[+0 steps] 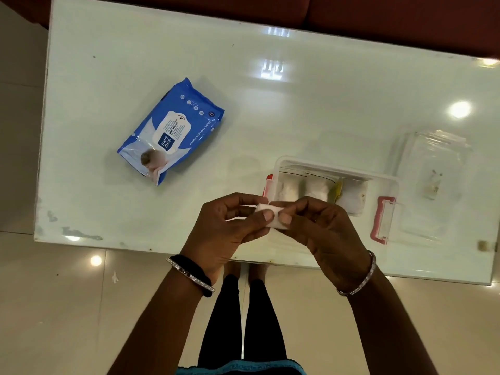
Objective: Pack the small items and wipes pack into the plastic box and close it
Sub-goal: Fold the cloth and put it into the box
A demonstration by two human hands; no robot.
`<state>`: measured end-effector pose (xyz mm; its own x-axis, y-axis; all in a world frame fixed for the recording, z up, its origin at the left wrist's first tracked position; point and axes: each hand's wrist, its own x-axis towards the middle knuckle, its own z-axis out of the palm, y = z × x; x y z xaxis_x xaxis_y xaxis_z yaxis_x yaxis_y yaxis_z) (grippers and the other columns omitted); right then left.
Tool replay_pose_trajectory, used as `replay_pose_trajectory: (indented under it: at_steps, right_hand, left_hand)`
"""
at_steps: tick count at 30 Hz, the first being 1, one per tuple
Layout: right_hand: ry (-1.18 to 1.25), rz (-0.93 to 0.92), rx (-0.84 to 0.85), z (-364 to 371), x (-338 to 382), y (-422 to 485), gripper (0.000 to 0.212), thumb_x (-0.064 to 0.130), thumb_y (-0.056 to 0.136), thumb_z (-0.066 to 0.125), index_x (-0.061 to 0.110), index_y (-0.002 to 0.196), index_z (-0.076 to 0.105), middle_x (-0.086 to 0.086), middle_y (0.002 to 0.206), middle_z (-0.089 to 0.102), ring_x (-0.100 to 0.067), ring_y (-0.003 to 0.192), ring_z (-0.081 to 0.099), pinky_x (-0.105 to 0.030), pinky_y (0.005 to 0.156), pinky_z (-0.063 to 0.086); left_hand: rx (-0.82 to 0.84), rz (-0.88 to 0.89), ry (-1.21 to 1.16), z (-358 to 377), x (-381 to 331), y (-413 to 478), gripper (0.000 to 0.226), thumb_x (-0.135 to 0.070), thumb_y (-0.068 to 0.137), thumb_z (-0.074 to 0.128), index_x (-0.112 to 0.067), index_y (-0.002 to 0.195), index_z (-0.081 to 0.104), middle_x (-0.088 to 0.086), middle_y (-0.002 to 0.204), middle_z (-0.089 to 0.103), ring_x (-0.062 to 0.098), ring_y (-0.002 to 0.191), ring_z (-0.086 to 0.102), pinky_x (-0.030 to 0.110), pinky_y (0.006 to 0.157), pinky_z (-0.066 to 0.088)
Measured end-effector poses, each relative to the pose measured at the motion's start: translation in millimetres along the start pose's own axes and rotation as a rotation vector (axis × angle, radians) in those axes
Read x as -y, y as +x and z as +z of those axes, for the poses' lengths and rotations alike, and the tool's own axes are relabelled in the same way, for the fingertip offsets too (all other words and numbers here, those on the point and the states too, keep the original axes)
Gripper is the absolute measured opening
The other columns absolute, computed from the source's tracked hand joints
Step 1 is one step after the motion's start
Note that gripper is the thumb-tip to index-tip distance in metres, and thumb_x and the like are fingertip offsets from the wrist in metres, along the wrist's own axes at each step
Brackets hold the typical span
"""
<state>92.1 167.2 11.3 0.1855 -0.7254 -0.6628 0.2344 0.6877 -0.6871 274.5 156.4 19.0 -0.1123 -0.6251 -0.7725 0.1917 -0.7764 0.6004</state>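
A small white pad (273, 218) is pinched between my left hand (230, 228) and my right hand (319, 231), thumbs on top, just over the near-left corner of the clear plastic box (335, 169). The box stands open on the white table, with red latches at both ends, and holds white bagged items and something yellow. Its clear lid (435, 163) lies flat to the right of the box. A blue wet wipes pack (170, 131) lies on the table to the left, apart from the box and both hands.
The glossy white table (270, 104) ends in a near edge just below my hands. Beyond it is tiled floor, where my legs and feet show. A dark red sofa runs along the table's far side.
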Motion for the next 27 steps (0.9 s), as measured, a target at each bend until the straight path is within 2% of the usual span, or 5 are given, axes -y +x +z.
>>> replay_pose_trajectory:
  at_steps: [9,14,18,22,27]
  right_hand:
    - [-0.572,0.051,-0.081,-44.2,-12.8,-27.8,0.035,0.016,0.075,0.083,0.027,0.106,0.074,0.003,0.098,0.076,-0.012,0.089,0.071,-0.026,0.076,0.058]
    - [-0.726,0.071,-0.514,-78.9,-19.2,-33.6,0.025,0.014,0.075,0.079,0.023,0.096,0.069,0.003,0.091,0.075,-0.015,0.088,0.069,-0.039,0.079,0.058]
    - [-0.902,0.075,-0.736,-87.6,-21.1,-24.3,0.023,0.026,0.073,0.079,0.021,0.09,0.064,0.003,0.084,0.074,-0.005,0.068,0.063,-0.012,0.061,0.041]
    - [-1.063,0.186,-0.722,-81.4,-32.9,-2.8,0.026,0.031,0.078,0.075,0.012,0.094,0.066,-0.007,0.092,0.074,-0.03,0.091,0.067,-0.031,0.074,0.046]
    - [-1.024,0.345,-0.663,-81.6,-42.8,21.5,0.03,0.027,0.079,0.076,0.003,0.096,0.07,-0.014,0.098,0.074,-0.034,0.103,0.063,-0.032,0.079,0.048]
  left_hand:
    - [0.046,0.146,0.465,30.0,18.5,-4.0,0.034,-0.009,0.07,0.082,-0.025,0.098,0.072,-0.007,0.089,0.077,0.004,0.082,0.073,0.017,0.079,0.056]
    - [-0.279,0.371,0.825,40.5,26.9,2.4,0.026,-0.018,0.074,0.079,-0.031,0.095,0.07,-0.009,0.085,0.064,0.007,0.072,0.063,0.021,0.064,0.055]
    - [-0.338,0.414,0.982,36.6,35.7,11.4,0.033,-0.016,0.079,0.076,-0.033,0.106,0.068,-0.003,0.105,0.051,0.017,0.089,0.058,0.027,0.071,0.057]
    - [-0.312,0.436,0.974,36.6,42.0,13.8,0.035,-0.011,0.082,0.072,-0.032,0.109,0.067,-0.003,0.11,0.054,0.01,0.086,0.061,0.024,0.071,0.058]
    - [-0.319,0.411,0.904,35.2,44.0,17.3,0.035,-0.01,0.08,0.075,-0.033,0.105,0.068,-0.005,0.106,0.062,0.004,0.08,0.064,0.013,0.064,0.053]
